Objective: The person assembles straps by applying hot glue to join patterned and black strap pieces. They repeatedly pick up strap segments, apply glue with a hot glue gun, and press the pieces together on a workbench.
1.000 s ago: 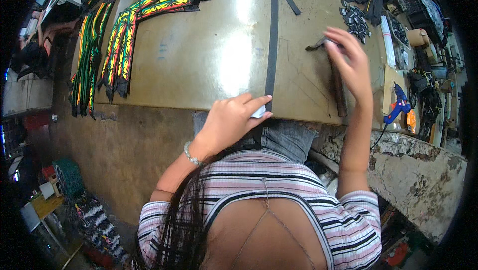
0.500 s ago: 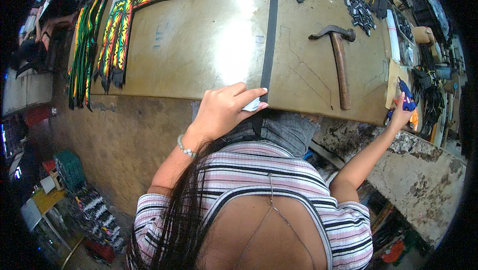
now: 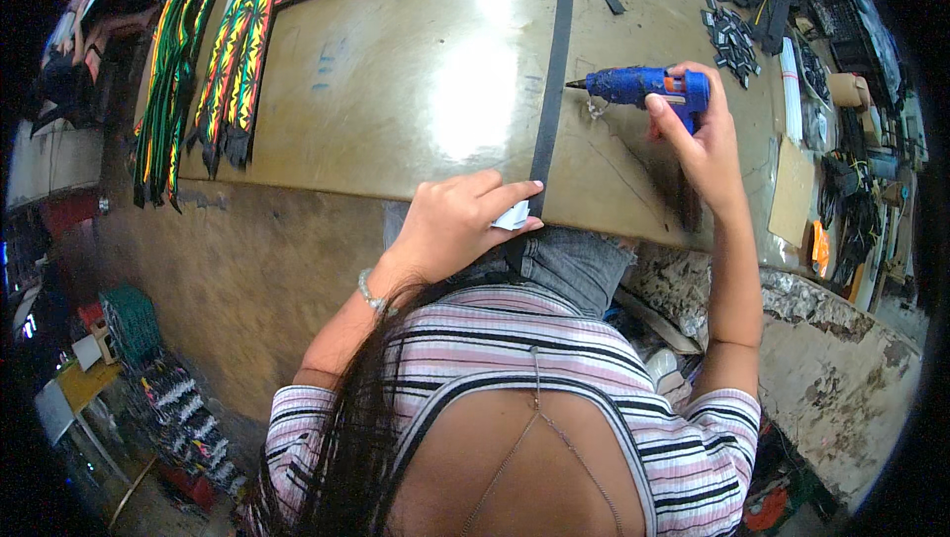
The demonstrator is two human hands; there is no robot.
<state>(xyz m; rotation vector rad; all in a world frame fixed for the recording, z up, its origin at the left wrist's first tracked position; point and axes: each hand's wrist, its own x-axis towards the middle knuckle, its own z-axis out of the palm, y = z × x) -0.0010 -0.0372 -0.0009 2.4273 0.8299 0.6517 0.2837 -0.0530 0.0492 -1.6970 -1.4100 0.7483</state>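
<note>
A long black strap (image 3: 556, 92) runs up the table from its near edge. My left hand (image 3: 460, 220) pinches the strap's near end at the table edge, with a small white folded piece (image 3: 513, 215) between thumb and fingers. My right hand (image 3: 714, 146) is wrapped round a blue glue gun (image 3: 633, 87). The gun's nozzle points left and is right beside the strap, over the table. Behind my right hand, the hammer is mostly hidden; part of its dark handle (image 3: 685, 208) shows.
Colourful patterned straps (image 3: 237, 72) lie at the table's left. Small black pieces (image 3: 732, 42) are piled at the right, beside white sticks (image 3: 791, 92). A tan card (image 3: 792, 191) and an orange object (image 3: 820, 248) are at the right edge.
My right hand has lifted the glue gun from the table's right edge and brought it left, near the strap. My left hand keeps its pinch, almost unmoved.
</note>
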